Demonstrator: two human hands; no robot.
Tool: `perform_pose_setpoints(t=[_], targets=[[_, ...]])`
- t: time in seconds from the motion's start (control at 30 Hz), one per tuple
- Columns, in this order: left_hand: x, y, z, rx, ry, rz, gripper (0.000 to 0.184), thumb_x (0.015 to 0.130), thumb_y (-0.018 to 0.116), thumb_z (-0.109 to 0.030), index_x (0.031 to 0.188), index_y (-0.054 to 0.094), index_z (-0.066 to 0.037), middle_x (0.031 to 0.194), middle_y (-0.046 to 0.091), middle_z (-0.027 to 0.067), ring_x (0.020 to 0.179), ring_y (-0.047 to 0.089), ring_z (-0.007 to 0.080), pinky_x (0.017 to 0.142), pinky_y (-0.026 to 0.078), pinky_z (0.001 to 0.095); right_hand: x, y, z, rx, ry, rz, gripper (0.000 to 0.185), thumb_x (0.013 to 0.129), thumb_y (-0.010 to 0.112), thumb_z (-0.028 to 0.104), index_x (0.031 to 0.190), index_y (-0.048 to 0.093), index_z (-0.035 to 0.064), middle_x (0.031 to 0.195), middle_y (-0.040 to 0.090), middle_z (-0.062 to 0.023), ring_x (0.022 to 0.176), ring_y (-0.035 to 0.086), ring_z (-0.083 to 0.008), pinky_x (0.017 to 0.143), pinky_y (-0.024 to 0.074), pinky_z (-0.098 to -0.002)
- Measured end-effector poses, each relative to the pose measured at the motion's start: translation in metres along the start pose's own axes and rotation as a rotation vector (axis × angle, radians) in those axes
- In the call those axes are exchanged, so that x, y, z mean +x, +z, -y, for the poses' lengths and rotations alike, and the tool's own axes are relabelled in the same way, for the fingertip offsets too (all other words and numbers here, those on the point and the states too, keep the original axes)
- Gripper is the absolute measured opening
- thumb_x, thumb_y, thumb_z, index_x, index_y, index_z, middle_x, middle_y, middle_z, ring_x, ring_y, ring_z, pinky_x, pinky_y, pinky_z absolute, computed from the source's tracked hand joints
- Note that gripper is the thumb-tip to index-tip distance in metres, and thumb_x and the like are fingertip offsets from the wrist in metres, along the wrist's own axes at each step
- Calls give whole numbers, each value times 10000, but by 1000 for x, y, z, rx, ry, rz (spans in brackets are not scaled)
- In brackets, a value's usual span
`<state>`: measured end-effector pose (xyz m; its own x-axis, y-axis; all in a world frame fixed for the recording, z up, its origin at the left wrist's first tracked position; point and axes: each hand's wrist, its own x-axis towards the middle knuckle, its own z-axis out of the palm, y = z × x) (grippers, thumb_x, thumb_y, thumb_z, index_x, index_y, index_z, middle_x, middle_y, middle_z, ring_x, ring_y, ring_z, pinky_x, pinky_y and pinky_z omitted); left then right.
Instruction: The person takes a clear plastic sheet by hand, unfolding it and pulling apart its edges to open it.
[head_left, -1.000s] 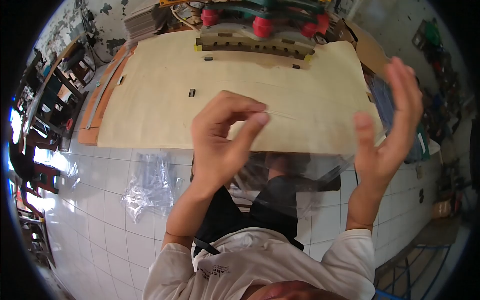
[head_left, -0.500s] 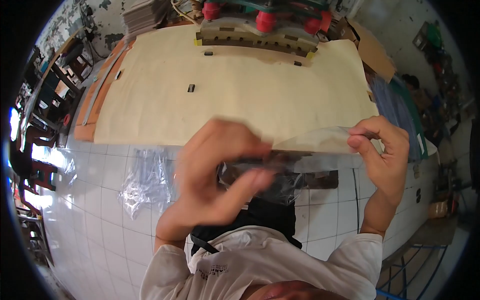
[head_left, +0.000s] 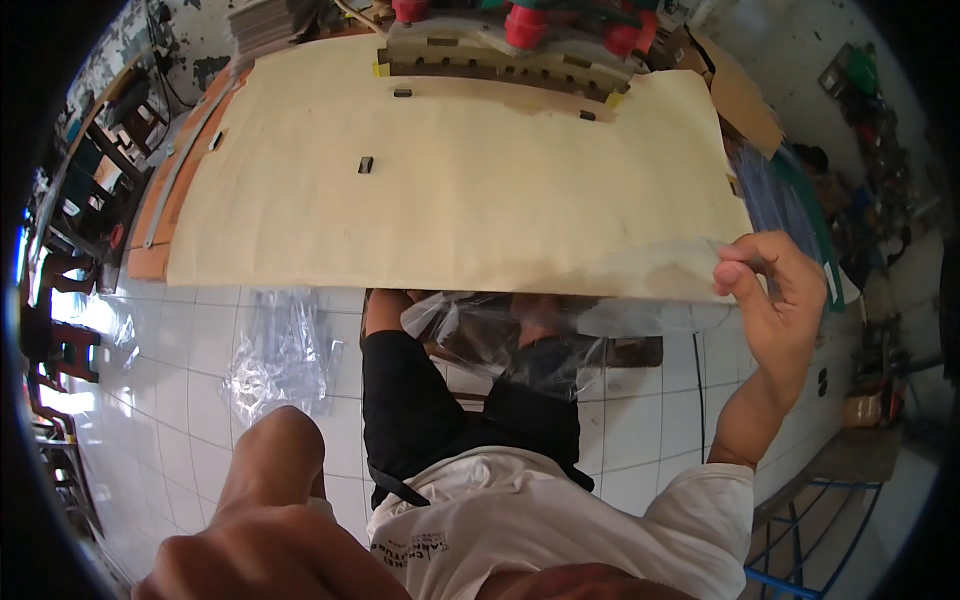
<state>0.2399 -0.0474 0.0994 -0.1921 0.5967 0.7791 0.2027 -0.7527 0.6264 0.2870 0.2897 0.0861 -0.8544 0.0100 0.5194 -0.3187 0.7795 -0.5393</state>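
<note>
My right hand (head_left: 775, 290) pinches the corner of a thin clear plastic sheet (head_left: 650, 270) at the right front of the pale-covered table (head_left: 450, 190). That sheet lies partly over the table's front edge and hangs down towards the lap. My left hand (head_left: 250, 555) is raised close to the camera at the lower left, with its bent knuckles in view. Its fingertips are hidden, so anything in them cannot be made out.
Small dark blocks (head_left: 366, 165) sit on the table cover. A machine with red knobs (head_left: 525, 27) stands at the back. Crumpled clear plastic (head_left: 285, 350) is at the left, below the table edge. Plastic sheets (head_left: 775, 195) and cardboard (head_left: 745, 110) are at the right.
My left hand has moved from over the table's front edge down and left, close to the camera. My right hand went from open to pinching the clear sheet, which now hangs lower.
</note>
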Motion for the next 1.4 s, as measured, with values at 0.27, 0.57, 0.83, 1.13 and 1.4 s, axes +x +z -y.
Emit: perform_pose_setpoints(t=[0.27, 0.57, 0.83, 1.13, 1.4], targets=[[0, 3, 4, -33, -8, 1, 519, 892, 641, -437, 1344, 482, -239, 768, 579, 71, 674, 520, 166, 554, 374, 323, 0, -3, -1, -16, -19, -3, 96, 816, 707, 24, 867, 647, -32, 741, 648, -82, 641, 606, -117, 613, 471, -234], [3, 9, 1, -18, -33, -13, 547, 877, 663, -425, 1345, 475, -213, 753, 580, 81, 661, 520, 165, 557, 377, 330, -4, -6, -4, -8, -36, -24, 95, 829, 698, 35, 859, 636, -30, 736, 639, -78, 626, 604, -118, 605, 469, -234], [-4, -2, 26, -183, 253, 238, 590, 845, 714, -369, 1344, 462, -181, 723, 589, 119, 638, 536, 168, 569, 390, 357, -7, -9, -2, 3, -24, -49, 115, 838, 703, 57, 867, 633, -30, 749, 637, -77, 622, 590, -107, 601, 464, -230], [-52, -4, 105, 907, -268, -575, 244, 756, 698, -39, 989, 631, -10, 689, 595, 89, 622, 606, 201, 575, 476, 299, -10, -24, -5, 36, -39, -156, 88, 881, 668, 39, 921, 620, -23, 794, 612, -42, 661, 576, -95, 652, 465, -216], [-46, -44, 142, 718, -522, -125, 237, 734, 775, -112, 912, 681, 12, 788, 682, 89, 667, 623, 194, 621, 472, 284, -5, -67, 3, -16, -95, -240, 140, 909, 654, 100, 980, 611, -12, 802, 605, -53, 666, 565, -100, 649, 465, -217]])
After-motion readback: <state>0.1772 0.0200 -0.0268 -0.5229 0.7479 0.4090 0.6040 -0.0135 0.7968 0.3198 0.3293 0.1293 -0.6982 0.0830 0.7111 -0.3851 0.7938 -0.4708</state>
